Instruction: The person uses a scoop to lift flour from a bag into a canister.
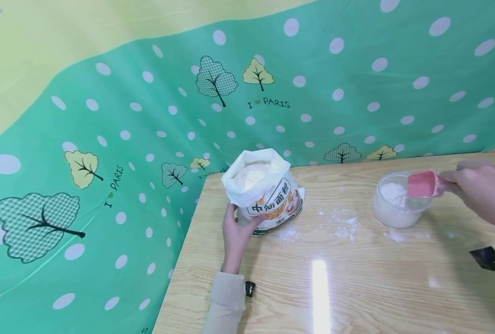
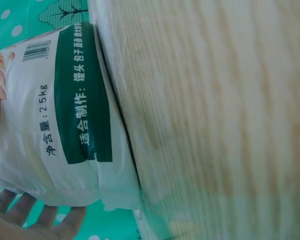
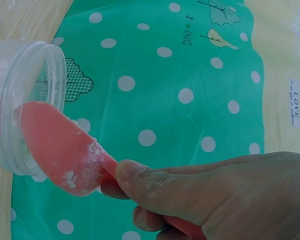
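Note:
At the left of the table stands an open flour bag [image 1: 272, 204], its white top folded outward and white flour [image 1: 250, 176] showing inside. My left hand [image 1: 238, 232] grips its near lower side, thumb on the front and fingers [image 2: 45, 217] round the other side. In my right hand [image 1: 477, 185] is a pink scoop [image 1: 421, 184], held by its handle and tilted over the rim of a clear round plastic jar [image 1: 399, 214]. White powder [image 1: 393, 194] lies in the jar. Flour dust clings to the scoop [image 3: 60, 145] in the right wrist view.
Spilled flour [image 1: 345, 227] dusts the wooden table [image 1: 280, 278] between bag and jar. A green dotted cloth [image 1: 314, 102] hangs behind and along the left side. A black and yellow object [image 1: 491, 260] shows at the right edge, near the right wrist.

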`<state>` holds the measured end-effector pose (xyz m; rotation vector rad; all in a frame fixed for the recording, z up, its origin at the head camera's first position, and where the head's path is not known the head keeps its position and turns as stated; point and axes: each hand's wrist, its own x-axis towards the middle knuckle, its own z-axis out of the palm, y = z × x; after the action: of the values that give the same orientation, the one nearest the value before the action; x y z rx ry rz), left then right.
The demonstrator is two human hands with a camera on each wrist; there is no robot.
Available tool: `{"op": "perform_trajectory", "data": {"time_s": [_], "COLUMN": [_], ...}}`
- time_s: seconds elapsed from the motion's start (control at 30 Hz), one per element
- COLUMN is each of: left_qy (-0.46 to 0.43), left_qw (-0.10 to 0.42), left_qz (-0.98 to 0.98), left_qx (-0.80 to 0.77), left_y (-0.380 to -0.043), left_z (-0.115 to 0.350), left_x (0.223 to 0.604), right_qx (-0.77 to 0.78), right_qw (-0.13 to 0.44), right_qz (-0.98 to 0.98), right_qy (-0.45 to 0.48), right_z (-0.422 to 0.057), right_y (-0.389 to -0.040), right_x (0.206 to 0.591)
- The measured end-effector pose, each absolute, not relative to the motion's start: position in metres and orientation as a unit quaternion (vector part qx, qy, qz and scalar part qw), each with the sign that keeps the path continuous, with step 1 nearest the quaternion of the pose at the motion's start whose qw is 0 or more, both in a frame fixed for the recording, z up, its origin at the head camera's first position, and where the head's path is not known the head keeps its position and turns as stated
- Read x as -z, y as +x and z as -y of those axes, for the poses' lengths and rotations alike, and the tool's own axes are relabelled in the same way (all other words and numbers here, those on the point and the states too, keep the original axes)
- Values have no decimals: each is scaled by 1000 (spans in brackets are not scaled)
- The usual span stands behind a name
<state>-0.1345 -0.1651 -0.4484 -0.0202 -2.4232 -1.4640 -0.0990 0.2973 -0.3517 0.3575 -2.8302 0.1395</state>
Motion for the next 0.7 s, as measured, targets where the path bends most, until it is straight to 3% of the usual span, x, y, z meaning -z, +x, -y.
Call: {"op": "perform_trajectory", "data": {"time_s": [0.7], "left_qy": [2], "left_qw": [148], "left_qz": [845], "left_qx": [515], "left_y": [-134], "left_z": [165], "left_x": [449], "right_qx": [-67], "right_qw": [161], "right_qz": [977], "right_qy": [125], "right_z": [-306], "right_y": [-95], "right_x": [358]}}
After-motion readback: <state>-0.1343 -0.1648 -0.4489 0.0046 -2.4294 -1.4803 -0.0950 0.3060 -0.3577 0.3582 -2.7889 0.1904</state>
